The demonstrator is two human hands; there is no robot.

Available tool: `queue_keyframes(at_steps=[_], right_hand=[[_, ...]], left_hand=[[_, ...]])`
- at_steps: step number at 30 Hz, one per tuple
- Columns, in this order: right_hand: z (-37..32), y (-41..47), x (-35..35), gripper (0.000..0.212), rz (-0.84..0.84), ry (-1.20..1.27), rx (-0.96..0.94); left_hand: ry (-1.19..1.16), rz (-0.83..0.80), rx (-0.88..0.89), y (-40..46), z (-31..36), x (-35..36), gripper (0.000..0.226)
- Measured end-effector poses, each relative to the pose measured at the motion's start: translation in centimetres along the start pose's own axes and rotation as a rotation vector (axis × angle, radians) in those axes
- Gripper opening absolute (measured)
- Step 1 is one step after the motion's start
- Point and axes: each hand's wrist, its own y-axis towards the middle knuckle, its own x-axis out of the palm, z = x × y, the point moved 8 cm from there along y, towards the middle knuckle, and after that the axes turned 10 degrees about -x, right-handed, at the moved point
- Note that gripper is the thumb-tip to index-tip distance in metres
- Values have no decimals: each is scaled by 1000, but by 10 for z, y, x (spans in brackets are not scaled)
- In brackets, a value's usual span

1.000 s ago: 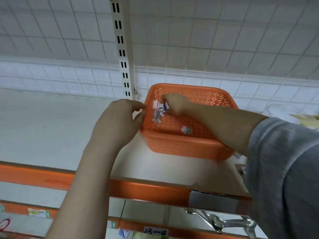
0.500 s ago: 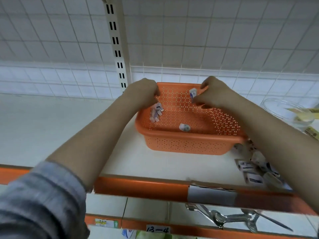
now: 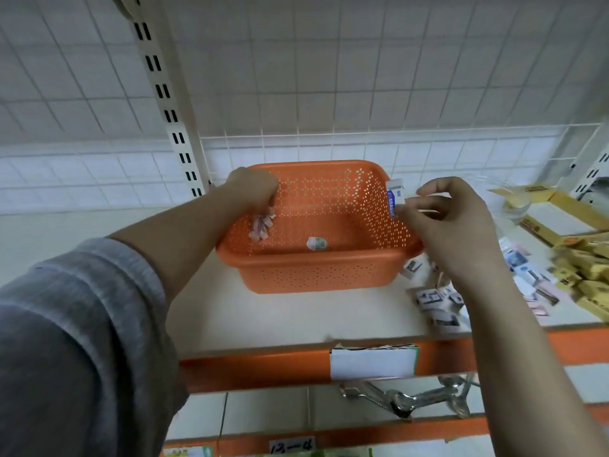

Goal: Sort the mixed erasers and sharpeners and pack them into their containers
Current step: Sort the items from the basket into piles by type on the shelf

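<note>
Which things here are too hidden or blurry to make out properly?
- Head view: the left hand hides the top of the small bundle in the orange basket.
- The yellow boxes are blurred and cut by the right edge.
- The right hand pinches an eraser; most of its label is too small to read.

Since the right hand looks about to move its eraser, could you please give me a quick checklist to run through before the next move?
1. Right hand pinches the white eraser in its blue paper sleeve: ok.
2. That eraser is over the perforated orange plastic basket: not ok, it sits at the right rim.
3. Left hand is inside the basket on the small pink-white pieces: ok.
4. Basket floor has free room: ok, only the pieces and one small white oval item.
5. Whether the oval item is a sharpener: cannot tell.
</note>
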Motion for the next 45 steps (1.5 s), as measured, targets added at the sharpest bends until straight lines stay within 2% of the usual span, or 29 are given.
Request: queue_keyframes(at_steps=[4, 13, 19, 24, 31, 35, 40, 45], right_hand=[[1, -5, -7, 26, 40, 37, -5], [8, -10, -31, 23, 176, 72, -5], [22, -16, -85, 23, 239, 126, -20], [48, -17, -150, 16, 223, 104, -40], [84, -17, -241, 19, 132, 76, 27], [98, -17, -271, 22, 111, 88, 56], [110, -14, -294, 19, 123, 56, 60], [119, -9, -311, 22, 193, 14, 57]], left_hand=[[-183, 33, -31, 0, -3, -12, 20], [-1057, 189, 17, -62, 17, -78, 13], [-1267, 210, 60, -95, 76, -98, 9], [-1274, 251, 73, -112, 153, -113, 16], [-1285, 174, -125, -120, 241, -98, 22], [-1205, 132, -236, -113, 268, -87, 22], [-1026, 82, -239, -103, 286, -82, 27], [-1064, 150, -229, -94, 294, -100, 23]])
